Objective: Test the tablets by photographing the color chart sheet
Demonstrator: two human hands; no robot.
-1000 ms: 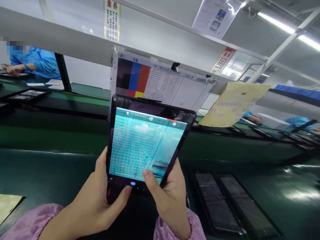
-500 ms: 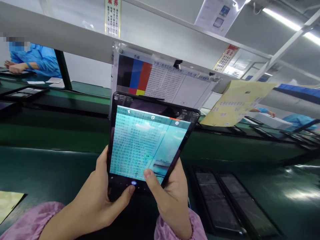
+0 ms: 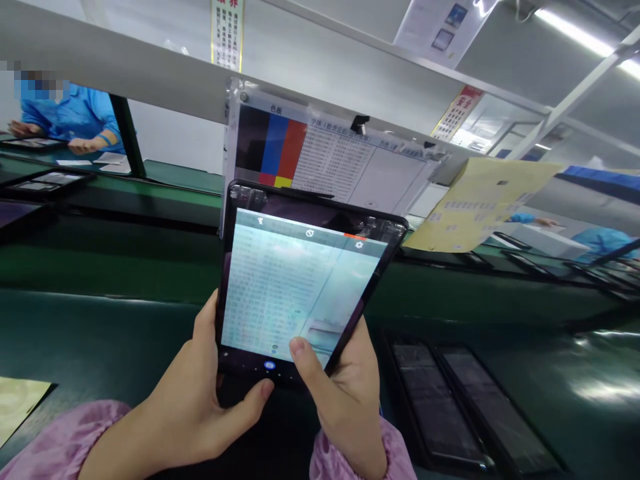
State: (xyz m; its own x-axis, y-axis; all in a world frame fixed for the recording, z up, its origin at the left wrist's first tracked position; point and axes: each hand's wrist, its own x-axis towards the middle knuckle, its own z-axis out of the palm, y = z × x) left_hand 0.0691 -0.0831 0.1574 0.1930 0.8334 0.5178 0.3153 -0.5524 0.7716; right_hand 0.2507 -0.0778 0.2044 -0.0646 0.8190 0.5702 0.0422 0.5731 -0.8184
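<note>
A black-framed tablet (image 3: pixel 295 283) is held up and tilted in front of me, its lit screen showing a camera view of printed lines of text. My left hand (image 3: pixel 210 393) grips its lower left side, the thumb lying just below the bottom edge. Around the lower right corner my right hand (image 3: pixel 345 393) is closed, with its thumb over the screen's lower part. The fingers behind the tablet are hidden. Directly beyond it hangs a test chart (image 3: pixel 345 160) with colour blocks and rows of small text, partly covered by the tablet's top.
Two dark tablets (image 3: pixel 465 407) lie on the green bench to the right. A yellow sheet (image 3: pixel 480 207) hangs beyond them, and yellow paper (image 3: pixel 20 407) lies at left. Across the line sits a co-worker in blue (image 3: pixel 90 117); another person's blue sleeve (image 3: pixel 605 241) shows at far right.
The on-screen picture has turned paler and its text blurrier. My left thumb has shifted slightly away from the tablet's lower edge. The co-worker's hands at left have moved apart.
</note>
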